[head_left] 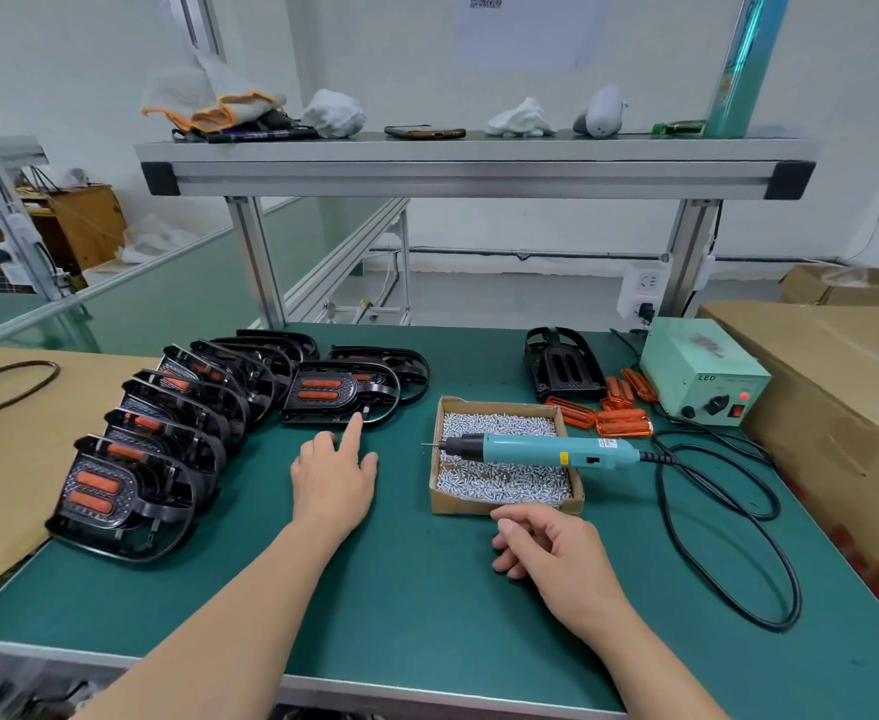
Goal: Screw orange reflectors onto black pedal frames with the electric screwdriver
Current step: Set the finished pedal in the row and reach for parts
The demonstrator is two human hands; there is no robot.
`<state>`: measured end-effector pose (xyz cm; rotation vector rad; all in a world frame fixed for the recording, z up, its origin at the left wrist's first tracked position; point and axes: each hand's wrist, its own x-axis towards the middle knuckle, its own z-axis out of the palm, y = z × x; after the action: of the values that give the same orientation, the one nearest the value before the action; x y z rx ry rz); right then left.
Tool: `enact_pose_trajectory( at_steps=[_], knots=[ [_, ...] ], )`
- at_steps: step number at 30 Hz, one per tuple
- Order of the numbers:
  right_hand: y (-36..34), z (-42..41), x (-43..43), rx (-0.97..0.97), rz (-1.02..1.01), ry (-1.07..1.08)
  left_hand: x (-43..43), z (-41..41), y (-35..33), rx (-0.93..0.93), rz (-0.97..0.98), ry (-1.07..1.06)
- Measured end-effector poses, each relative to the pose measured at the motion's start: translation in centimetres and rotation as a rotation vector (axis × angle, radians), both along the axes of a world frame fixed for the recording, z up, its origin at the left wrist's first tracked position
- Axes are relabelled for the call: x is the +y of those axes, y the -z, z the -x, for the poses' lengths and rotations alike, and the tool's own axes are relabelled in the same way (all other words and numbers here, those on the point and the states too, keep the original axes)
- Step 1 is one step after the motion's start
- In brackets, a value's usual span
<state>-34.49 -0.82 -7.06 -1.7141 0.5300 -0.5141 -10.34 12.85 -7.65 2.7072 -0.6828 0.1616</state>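
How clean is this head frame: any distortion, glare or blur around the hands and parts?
Head view: wide-angle distortion slants the shelf posts; light is even and soft, with only faint shadows under the left hand and right hand; mild sheen on the black pedal frames; the electric screwdriver reads sharp, no motion blur.

Teal screwdriver [556, 450] atop screw box [458, 504]; orange reflectors [624, 422] nr black frame [562, 368].

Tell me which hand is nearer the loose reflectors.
Right. The right hand is at the screw box's near edge, below and left of the reflectors. The left hand is farther left, beyond the box, with its index fingertip at a pedal.
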Motion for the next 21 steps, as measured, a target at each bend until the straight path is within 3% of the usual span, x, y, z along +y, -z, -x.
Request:
enact_pose_trajectory(
  at_steps=[4, 11, 21],
  knots=[
    [-0.2, -0.1, 0.0, 0.001, -0.002, 0.0, 0.3, 1.8, 0.1, -0.006, 0.03, -0.004],
    [-0.6, 0.2, 0.4, 0.0, 0.001, -0.013, 1.0, 6.3, 1.3, -0.034, -0.174, 0.067],
    [-5.3, -0.5, -3.3, -0.212, -0.062, 0.055, 1.1, 6.9, 1.2, -0.04, -0.172, 0.066]
  ],
)
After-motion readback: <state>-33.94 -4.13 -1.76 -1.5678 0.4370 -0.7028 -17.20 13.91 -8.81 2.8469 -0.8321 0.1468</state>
